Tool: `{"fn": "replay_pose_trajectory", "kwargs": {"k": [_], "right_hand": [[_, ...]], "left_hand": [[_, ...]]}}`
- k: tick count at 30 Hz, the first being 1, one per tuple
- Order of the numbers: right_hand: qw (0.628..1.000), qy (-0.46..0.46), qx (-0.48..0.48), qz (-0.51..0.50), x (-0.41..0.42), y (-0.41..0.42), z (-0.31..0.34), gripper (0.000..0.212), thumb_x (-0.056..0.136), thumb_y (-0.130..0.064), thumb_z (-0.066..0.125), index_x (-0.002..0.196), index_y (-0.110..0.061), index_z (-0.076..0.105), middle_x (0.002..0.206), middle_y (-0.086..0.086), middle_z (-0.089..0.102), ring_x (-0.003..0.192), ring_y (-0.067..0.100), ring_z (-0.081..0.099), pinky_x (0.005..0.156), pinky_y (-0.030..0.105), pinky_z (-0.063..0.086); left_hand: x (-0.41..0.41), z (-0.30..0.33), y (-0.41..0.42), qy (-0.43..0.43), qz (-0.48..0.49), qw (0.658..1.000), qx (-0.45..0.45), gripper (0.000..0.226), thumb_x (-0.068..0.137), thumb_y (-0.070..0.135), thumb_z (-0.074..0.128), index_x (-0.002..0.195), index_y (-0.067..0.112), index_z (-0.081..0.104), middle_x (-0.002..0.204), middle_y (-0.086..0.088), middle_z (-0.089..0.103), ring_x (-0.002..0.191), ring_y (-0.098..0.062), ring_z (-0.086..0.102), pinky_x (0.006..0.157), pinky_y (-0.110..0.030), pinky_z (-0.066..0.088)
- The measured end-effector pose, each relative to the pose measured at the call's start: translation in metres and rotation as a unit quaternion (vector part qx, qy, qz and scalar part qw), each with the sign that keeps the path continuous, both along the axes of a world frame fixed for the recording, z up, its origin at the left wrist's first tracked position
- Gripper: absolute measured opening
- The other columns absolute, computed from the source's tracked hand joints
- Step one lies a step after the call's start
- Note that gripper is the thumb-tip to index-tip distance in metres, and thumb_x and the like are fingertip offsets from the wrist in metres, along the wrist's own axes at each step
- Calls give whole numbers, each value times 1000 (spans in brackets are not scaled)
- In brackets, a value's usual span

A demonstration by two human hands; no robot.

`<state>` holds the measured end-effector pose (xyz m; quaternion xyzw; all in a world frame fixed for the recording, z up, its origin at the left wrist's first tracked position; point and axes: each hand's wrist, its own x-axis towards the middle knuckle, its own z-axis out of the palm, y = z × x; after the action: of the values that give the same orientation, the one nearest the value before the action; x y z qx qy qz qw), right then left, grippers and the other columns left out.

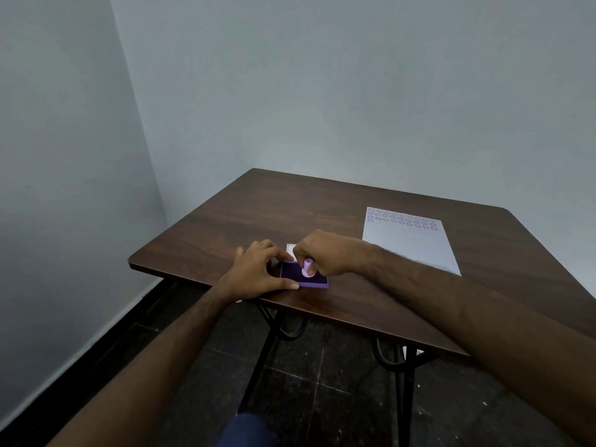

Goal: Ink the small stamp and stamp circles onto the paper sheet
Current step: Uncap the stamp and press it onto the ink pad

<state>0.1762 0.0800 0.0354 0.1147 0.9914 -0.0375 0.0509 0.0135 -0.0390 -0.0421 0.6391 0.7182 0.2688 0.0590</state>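
Inking step underway. Small stamp (307, 268), lilac, handle tilted toward 1 o'clock, face down on dark pad of open ink pad (304, 275). Right hand (325, 253) closed around stamp handle, pinched by fingertips, likely pressing to load ink. Left hand (258, 271) spread flat, fingers open, thumb along pad's near edge and fingertips at far-left corner, gripping nothing; probably bracing the tray against sliding under the press. White piece (291, 248) behind pad at 12 o'clock, possibly the lid, mostly hidden by hands.

Paper sheet (411, 243) well apart from pad, at 2 o'clock from it, lying flat on desk (225, 221). Three rows of circle prints (403, 219) across far end of sheet; lower part blank, so plenty of stamping left. Right forearm crossing near-left corner of sheet.

Dark wood-grain desk, rounded corners, black metal legs (264, 346) underneath. Pad close to near edge at 7 o'clock of desktop. Plain pale walls meeting in a corner at 10 o'clock, dark tiled floor (322, 398), black skirting.
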Motion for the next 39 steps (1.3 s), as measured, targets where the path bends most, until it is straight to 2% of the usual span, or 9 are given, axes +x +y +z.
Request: {"fn": "replay_pose_trajectory", "kwargs": {"k": [6,10,15,18,23,26,33,37,39], "right_hand": [[999,-6,-29,-14,0,-2,1,9,88,-10,61,83,-12,53,89,10,62,78,17,51,60,20,37],[999,-14,-41,-6,1,-2,2,7,89,-9,61,85,-11,56,86,3,58,74,13,48,59,18,34],[999,-16,-24,-28,-5,-1,-3,8,86,-11,62,84,-13,54,84,2,58,75,16,52,61,23,41],[999,-27,-25,-10,-5,-1,-3,13,87,-9,62,83,-16,52,84,1,56,76,15,51,60,21,38],[999,-23,-34,-22,-4,0,-7,9,88,-9,59,86,-15,52,93,9,62,82,18,53,63,24,40],[999,-17,-31,3,-1,-1,-7,24,87,-7,61,79,-23,46,87,1,54,79,16,48,65,26,36],[999,-22,-40,-9,-3,1,-10,18,89,-10,61,85,-21,47,86,0,55,78,15,50,67,28,37],[999,-20,-42,12,2,2,-11,30,89,-7,60,87,-29,40,88,-3,53,83,15,50,70,28,38],[999,-21,-40,5,0,2,-12,30,89,-9,60,82,-30,40,83,-5,53,80,14,50,64,26,37]], "left_hand": [[2,1,-1,7,4,1000,-5,65,65,77,64,117,37,65,112,15,50,114,-9,45,94,-40,30],[3,2,-2,5,2,1000,-4,59,68,72,68,115,37,64,114,13,51,114,-10,45,95,-40,29],[3,2,-2,7,1,1000,-6,59,69,72,68,115,36,65,115,12,52,116,-10,45,93,-40,28],[2,2,-1,9,4,1000,-4,53,69,71,70,109,38,63,114,12,52,113,-10,46,92,-40,30],[1,1,-1,3,-1,1000,-7,57,67,74,67,111,38,64,117,11,53,115,-11,46,93,-39,28],[1,1,-1,10,2,1000,-5,50,69,72,70,105,40,61,115,11,53,112,-11,47,94,-41,31],[0,0,0,11,4,1000,-1,49,69,71,71,107,41,61,114,11,53,111,-10,46,93,-39,29],[0,0,1,13,1,1000,1,49,70,70,71,107,39,60,110,13,50,108,-9,45,95,-42,33],[-1,-1,1,12,-3,1000,0,51,70,70,71,109,38,61,111,13,50,109,-10,45,95,-42,33]]}}
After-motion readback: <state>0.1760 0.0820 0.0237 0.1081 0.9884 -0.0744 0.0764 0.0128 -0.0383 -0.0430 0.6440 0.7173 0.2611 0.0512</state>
